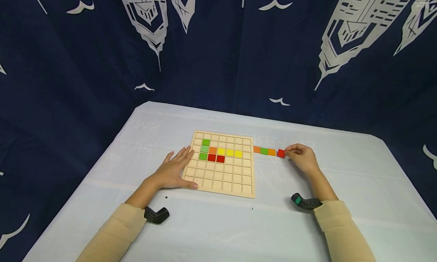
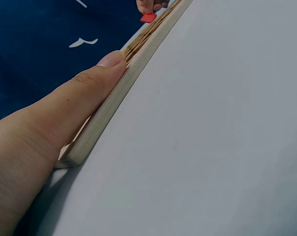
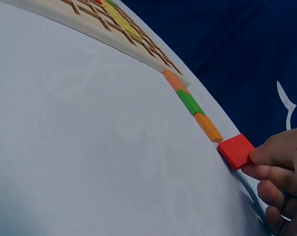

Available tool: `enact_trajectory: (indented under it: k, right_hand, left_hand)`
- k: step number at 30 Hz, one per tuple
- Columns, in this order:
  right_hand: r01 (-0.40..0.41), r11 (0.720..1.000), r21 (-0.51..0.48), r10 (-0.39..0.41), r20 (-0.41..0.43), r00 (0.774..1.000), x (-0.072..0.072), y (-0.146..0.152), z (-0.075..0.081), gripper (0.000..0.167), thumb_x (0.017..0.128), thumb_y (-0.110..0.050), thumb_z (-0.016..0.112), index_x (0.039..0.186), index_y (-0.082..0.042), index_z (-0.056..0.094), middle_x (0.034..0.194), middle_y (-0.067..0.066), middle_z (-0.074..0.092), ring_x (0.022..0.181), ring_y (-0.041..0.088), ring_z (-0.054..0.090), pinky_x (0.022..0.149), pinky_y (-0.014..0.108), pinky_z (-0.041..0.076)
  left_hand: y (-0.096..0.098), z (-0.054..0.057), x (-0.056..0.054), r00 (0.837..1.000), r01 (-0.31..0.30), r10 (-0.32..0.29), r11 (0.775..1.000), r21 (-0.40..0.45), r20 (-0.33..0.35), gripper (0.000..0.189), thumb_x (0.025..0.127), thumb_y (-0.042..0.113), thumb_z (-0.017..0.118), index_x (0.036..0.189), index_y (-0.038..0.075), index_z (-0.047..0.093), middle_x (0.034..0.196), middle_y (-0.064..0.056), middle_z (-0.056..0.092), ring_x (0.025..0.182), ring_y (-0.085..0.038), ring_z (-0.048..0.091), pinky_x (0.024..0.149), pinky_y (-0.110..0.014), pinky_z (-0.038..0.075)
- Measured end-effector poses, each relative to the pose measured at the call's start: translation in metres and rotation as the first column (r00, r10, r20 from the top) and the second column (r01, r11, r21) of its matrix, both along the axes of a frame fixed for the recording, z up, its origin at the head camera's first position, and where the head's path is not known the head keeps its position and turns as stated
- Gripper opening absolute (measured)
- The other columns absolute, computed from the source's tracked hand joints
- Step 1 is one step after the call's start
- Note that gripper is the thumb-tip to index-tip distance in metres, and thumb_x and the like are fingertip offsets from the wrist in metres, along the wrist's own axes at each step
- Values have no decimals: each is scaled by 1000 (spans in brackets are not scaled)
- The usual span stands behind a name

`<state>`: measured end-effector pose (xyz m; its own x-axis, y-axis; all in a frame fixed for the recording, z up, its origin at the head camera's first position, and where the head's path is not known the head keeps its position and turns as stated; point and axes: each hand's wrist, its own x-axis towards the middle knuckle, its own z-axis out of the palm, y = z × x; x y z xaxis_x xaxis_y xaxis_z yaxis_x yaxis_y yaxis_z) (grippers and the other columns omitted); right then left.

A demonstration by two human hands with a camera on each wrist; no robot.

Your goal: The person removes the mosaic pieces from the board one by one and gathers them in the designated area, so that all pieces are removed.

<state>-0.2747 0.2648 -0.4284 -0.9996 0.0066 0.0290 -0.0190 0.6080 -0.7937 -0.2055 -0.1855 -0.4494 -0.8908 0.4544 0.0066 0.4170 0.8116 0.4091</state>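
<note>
A square wooden grid board [image 1: 235, 178] lies on the table with colored square tiles in some of its cells: green, orange, yellow and red. My left hand [image 1: 175, 171] rests with spread fingers on the board's left edge, its thumb [image 2: 89, 91] along the near edge. Between thumb and fingertips my right hand [image 1: 304, 157] pinches a red tile [image 3: 236, 151] by its right side. That tile is tilted, at the right end of a short row leading off the board's right edge: an orange tile [image 1: 257, 149], a green tile [image 1: 264, 151] and a light-orange tile [image 1: 271, 152].
A white cloth covers the table [image 1: 218, 228], and a dark blue curtain [image 1: 218, 57] with white prints hangs behind it. Black wrist devices, the left one [image 1: 157, 215] and the right one [image 1: 305, 202], sit by the sleeves. Tiny dark specks lie near the board.
</note>
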Motion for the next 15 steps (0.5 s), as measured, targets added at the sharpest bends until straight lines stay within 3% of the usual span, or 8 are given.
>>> enact_trajectory:
  k: [8, 15]
  right_hand:
    - [-28, 997, 73, 28, -1, 1000, -7, -2, 0, 21, 92, -12, 64, 103, 6, 66, 84, 9, 68, 72, 14, 56, 60, 21, 46]
    - [-36, 995, 96, 36, -4, 999, -12, -6, -1, 21, 92, -12, 63, 102, 6, 66, 84, 9, 68, 70, 12, 55, 61, 20, 46]
  left_hand:
    - [0, -1, 0, 1000, 1, -1, 1000, -1, 6, 124, 69, 75, 68, 156, 5, 15, 163, -11, 5, 149, -28, 4, 114, -57, 0]
    - [1, 0, 0, 1000, -2, 2, 1000, -7, 7, 124, 69, 76, 68, 156, 5, 15, 163, -11, 5, 149, -28, 3, 115, -57, 0]
